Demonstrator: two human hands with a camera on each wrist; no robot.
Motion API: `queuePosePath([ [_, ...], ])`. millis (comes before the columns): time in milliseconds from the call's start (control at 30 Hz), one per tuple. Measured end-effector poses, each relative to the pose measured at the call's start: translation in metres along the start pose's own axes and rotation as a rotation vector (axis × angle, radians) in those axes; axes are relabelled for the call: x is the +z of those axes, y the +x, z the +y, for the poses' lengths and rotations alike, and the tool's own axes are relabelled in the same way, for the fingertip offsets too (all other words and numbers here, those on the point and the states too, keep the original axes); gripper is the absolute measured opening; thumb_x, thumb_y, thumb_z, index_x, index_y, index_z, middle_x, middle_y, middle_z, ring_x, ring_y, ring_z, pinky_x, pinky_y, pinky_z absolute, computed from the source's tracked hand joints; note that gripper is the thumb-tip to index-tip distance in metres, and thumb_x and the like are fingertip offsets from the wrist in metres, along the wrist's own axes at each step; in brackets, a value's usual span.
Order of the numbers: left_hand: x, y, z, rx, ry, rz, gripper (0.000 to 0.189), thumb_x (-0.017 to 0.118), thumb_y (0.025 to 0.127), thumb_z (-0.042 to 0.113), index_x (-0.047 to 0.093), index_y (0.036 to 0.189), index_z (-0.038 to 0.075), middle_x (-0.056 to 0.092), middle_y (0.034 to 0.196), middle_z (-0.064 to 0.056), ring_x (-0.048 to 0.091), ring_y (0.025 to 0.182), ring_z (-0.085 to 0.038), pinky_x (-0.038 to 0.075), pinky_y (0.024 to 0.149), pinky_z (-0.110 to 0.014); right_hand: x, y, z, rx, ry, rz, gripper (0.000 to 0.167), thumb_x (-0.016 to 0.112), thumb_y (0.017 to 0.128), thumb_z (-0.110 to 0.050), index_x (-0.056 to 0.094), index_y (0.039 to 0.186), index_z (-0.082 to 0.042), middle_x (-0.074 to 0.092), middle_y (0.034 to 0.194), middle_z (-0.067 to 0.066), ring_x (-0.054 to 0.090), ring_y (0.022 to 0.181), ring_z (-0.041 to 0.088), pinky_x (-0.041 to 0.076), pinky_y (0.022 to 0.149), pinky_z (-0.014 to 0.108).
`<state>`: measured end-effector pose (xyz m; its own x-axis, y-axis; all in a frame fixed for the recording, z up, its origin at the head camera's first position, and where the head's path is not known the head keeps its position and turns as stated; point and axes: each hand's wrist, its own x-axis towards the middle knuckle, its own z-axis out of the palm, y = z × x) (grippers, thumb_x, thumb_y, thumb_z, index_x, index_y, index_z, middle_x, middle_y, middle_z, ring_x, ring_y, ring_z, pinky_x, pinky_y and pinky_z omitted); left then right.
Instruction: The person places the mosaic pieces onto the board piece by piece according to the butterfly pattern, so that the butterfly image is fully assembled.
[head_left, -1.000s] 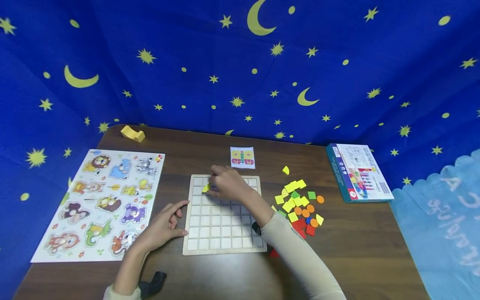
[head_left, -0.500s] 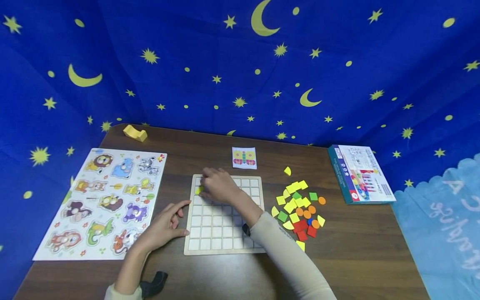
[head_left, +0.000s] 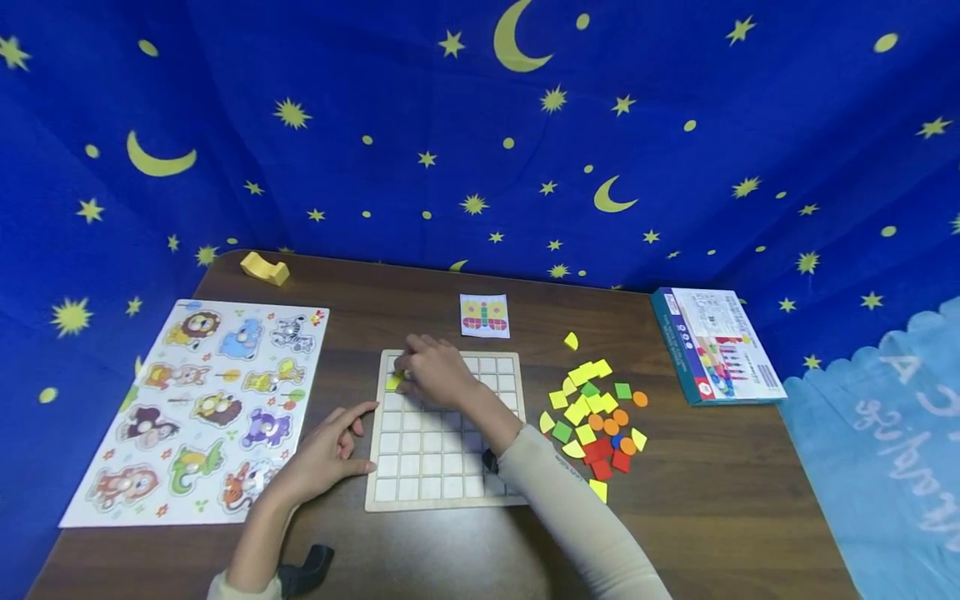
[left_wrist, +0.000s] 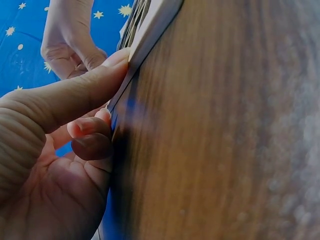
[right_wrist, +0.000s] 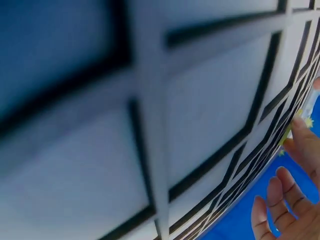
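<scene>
My right hand [head_left: 435,372] is over the upper-left part of a pale wooden grid board [head_left: 429,506]. Its fingertips pinch a small yellow tile [head_left: 394,382] at the first column, second row; fingers hide part of the tile. In the right wrist view, a fingertip [right_wrist: 299,122] meets the yellow tile [right_wrist: 286,134] low at the board, while other fingers are spread away. Beside the board's left edge lies my left hand [head_left: 327,450], thumb and index finger extended to touch that edge. The left wrist view shows the thumb [left_wrist: 95,87] along the board's side, other fingers bent loosely.
Right of the board lie scattered yellow, green, orange, red and blue pieces [head_left: 585,408]. Behind it is a butterfly picture card [head_left: 484,316]. An animal puzzle board [head_left: 202,400] lies left, a yellow block [head_left: 265,268] at the back, a box [head_left: 716,346] at the right.
My right hand has moved left across the board with the yellow tile, from around the second column to the first. My left hand stays at the board's edge.
</scene>
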<state>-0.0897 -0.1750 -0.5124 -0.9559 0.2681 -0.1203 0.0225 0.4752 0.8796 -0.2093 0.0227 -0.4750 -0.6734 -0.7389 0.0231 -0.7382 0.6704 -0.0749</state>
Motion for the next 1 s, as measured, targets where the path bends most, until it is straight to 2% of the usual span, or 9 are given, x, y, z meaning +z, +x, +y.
queuePosePath([
  [167, 0.001, 0.001, 0.001, -0.015, 0.000, 0.002, 0.082, 0.084, 0.071, 0.003, 0.046, 0.144, 0.003, 0.048, 0.101, -0.008, 0.043, 0.067, -0.006, 0.040, 0.061, -0.023, -0.004, -0.003, 0.000, 0.000, -0.011, -0.028, 0.028, 0.073, 0.088, -0.042, 0.075, 0.109, -0.023, 0.061, 0.110, -0.003, 0.059, 0.103, 0.015, 0.050, 0.093, 0.036],
  [300, 0.002, 0.000, 0.003, -0.014, 0.001, -0.002, 0.082, 0.084, 0.072, 0.005, 0.046, 0.145, 0.004, 0.048, 0.101, -0.008, 0.043, 0.067, -0.006, 0.040, 0.061, -0.023, -0.011, -0.009, 0.008, 0.014, 0.024, -0.015, 0.028, 0.072, 0.090, -0.041, 0.075, 0.110, -0.022, 0.059, 0.103, -0.002, 0.059, 0.097, 0.014, 0.050, 0.088, 0.035],
  [467, 0.000, -0.001, 0.005, -0.017, -0.003, 0.001, 0.082, 0.084, 0.073, 0.005, 0.045, 0.145, 0.004, 0.048, 0.101, -0.008, 0.042, 0.066, -0.007, 0.040, 0.060, -0.024, -0.022, -0.023, 0.029, 0.062, 0.091, -0.003, 0.033, 0.073, 0.088, -0.040, 0.074, 0.113, -0.018, 0.057, 0.098, 0.000, 0.054, 0.080, 0.012, 0.049, 0.071, 0.029],
  [600, 0.000, -0.002, 0.005, -0.014, 0.009, 0.010, 0.081, 0.084, 0.073, 0.006, 0.045, 0.145, 0.005, 0.047, 0.102, -0.008, 0.041, 0.066, -0.006, 0.039, 0.060, -0.024, -0.025, -0.037, 0.053, 0.112, 0.131, 0.021, 0.036, 0.076, 0.087, -0.038, 0.075, 0.112, -0.013, 0.059, 0.101, 0.003, 0.055, 0.079, 0.013, 0.051, 0.069, 0.031],
  [800, 0.000, -0.003, 0.004, -0.017, 0.008, 0.012, 0.081, 0.084, 0.074, 0.006, 0.045, 0.145, 0.004, 0.047, 0.102, -0.009, 0.041, 0.067, -0.007, 0.039, 0.059, -0.024, -0.028, -0.068, 0.093, 0.237, 0.212, 0.056, 0.031, 0.078, 0.086, -0.030, 0.076, 0.110, -0.011, 0.061, 0.101, 0.006, 0.054, 0.078, 0.015, 0.049, 0.067, 0.034],
  [1000, 0.002, 0.000, 0.005, -0.004, 0.015, 0.008, 0.080, 0.083, 0.074, 0.003, 0.045, 0.144, 0.002, 0.047, 0.100, -0.009, 0.041, 0.068, -0.006, 0.039, 0.059, -0.023, -0.031, -0.112, 0.127, 0.326, 0.213, 0.088, 0.028, 0.079, 0.085, -0.026, 0.076, 0.108, -0.010, 0.061, 0.100, 0.007, 0.055, 0.073, 0.015, 0.047, 0.063, 0.033],
])
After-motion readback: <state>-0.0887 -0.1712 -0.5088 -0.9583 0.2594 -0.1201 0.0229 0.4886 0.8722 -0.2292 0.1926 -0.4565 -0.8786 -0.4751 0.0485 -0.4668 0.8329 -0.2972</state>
